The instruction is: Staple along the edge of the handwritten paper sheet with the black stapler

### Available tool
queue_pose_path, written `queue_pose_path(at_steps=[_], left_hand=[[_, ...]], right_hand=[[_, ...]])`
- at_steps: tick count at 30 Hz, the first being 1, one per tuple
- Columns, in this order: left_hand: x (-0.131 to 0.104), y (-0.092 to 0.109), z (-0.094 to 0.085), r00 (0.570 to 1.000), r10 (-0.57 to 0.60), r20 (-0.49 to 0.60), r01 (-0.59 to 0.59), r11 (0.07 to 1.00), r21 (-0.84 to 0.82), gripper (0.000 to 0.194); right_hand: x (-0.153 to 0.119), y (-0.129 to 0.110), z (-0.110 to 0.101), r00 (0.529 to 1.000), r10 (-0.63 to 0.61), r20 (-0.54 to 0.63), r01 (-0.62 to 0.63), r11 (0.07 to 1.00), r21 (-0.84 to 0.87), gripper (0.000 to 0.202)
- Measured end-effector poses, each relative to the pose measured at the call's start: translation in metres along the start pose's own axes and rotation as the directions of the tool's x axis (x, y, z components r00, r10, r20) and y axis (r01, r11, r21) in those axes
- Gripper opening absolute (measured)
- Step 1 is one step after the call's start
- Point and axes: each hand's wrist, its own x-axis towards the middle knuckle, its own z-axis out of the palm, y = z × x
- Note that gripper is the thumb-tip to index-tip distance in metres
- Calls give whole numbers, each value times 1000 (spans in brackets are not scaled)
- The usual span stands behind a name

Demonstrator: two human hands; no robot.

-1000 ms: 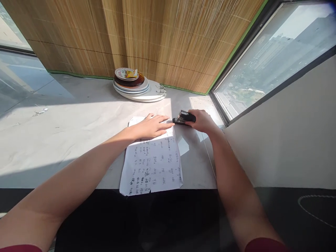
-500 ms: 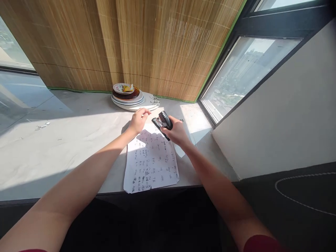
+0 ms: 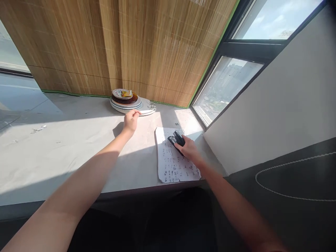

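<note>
The right hand (image 3: 190,148) clasps the stapler (image 3: 179,138) over handwritten paper (image 3: 168,164), while the curled left hand (image 3: 130,121), contents unclear, might knock the stacked plates (image 3: 125,101) at its twelve o'clock if pushed forward.

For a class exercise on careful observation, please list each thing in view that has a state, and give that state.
Paper: lying on the counter, written on
Stapler: front end gaping, over the paper
Right hand: closed around the stapler
Left hand: raised, fingers curled; cannot tell if anything is held
Plates: stacked
Packet: on the top plate; sealed or opened, cannot tell
Blind: let down
</note>
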Motion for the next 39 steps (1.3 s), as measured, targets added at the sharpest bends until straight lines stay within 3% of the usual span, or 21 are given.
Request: queue_pose_path(at_steps=[5, 7, 9, 11, 13, 16, 20, 23, 27, 30, 35, 39], left_hand=[[3, 3, -3, 990, -135, -40, 117, 946, -302, 9], [4, 7, -7, 978, -204, -28, 171, 878, -448, 6], [4, 11, -12, 966, -258, 13, 220, 796, -563, 2], [5, 15, -18, 953, -291, 87, 278, 717, -639, 3], [5, 20, -25, 942, -282, 180, 325, 644, -692, 8], [5, 26, -34, 933, -215, 287, 359, 550, -754, 19], [7, 30, -47, 934, -181, 307, 356, 490, -795, 35], [11, 30, -61, 943, -205, 263, 332, 489, -807, 43], [15, 27, -82, 974, -200, 107, 187, 438, -879, 45], [15, 25, -92, 985, -171, -3, 62, 372, -926, 44], [18, 23, -104, 991, -135, 24, 62, 289, -955, 46], [20, 20, -114, 993, -90, -79, -56, 232, -971, 51]], right_hand=[[25, 12, -27, 992, 60, 115, -85, 971, 225, 68], [42, 13, -23, 1000, 26, -10, -24, 975, 221, 64], [59, 14, -10, 958, -88, -272, 103, 994, 41, 47], [70, 16, 8, 918, -234, -321, 186, 967, -173, 30], [77, 20, 23, 904, -314, -291, 210, 918, -337, 19], [85, 27, 34, 919, -314, -241, 173, 867, -468, 30], [99, 35, 34, 984, -151, -91, 81, 844, -531, 56], [106, 32, 35, 999, -35, 28, 45, 816, -576, 68], [104, 0, 54, 992, -39, 118, 102, 801, -590, 72], [103, -47, 89, 976, -114, 186, 198, 821, -535, 70], [103, -127, 157, 947, -257, 192, 316, 845, -431, 67], [97, -157, 182, 923, -329, 200, 382, 845, -375, 69]])
